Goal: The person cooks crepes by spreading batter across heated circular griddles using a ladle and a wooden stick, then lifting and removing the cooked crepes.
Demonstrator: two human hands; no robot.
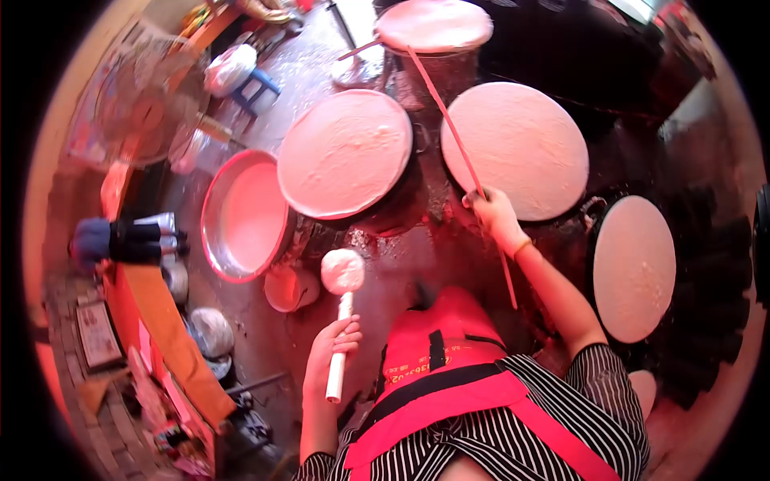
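My left hand [330, 346] is wrapped round the pale handle of a ladle [342, 271], whose round head is coated in whitish batter. In my right hand [497, 218] is a long thin stick [439, 103], slanting up to the near rim of the far round pan [434, 26]. Under and beside that hand lies the right-hand round pan [517, 152], covered by a pale sheet. A similar sheet covers the middle pan [346, 154]. Left of it sits a wide basin [249, 216] of pale liquid batter, with the ladle to its lower right.
Another covered pan [634, 268] stands at the far right. A small bucket [290, 289] sits below the basin. Further left are a standing fan [148, 116], a blue stool [257, 90] with a bag on it, an orange bench [156, 337] and another person [100, 240].
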